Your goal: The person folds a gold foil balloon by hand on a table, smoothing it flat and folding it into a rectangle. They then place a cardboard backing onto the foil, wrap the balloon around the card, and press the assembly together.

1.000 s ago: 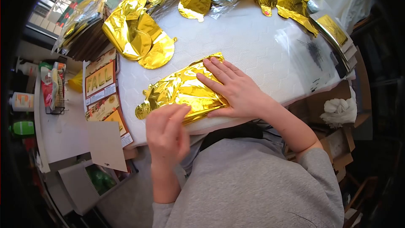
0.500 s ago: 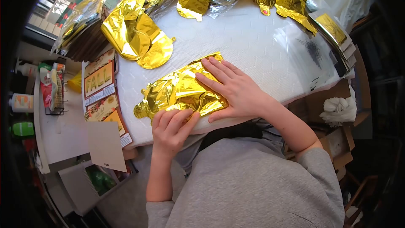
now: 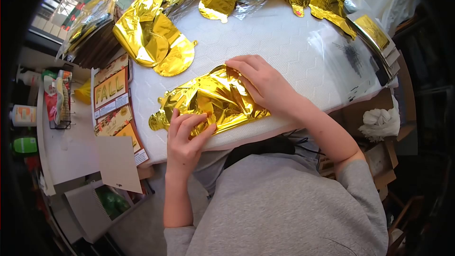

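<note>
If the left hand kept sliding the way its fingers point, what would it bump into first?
The gold foil balloon: the left hand touches its near edge with fingertips pointing across it. Beyond that, perhaps the right hand pinching the far edge, but that line is hard to judge.

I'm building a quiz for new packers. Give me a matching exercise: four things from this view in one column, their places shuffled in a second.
Things
1. left hand
2. right hand
3. FALL card
4. green bottle

Places
A. far left edge of the view
B. near edge of the gold foil
C. far right part of the gold foil
D. just left of the white mat

Pairs: 1-B, 2-C, 3-D, 4-A
</note>
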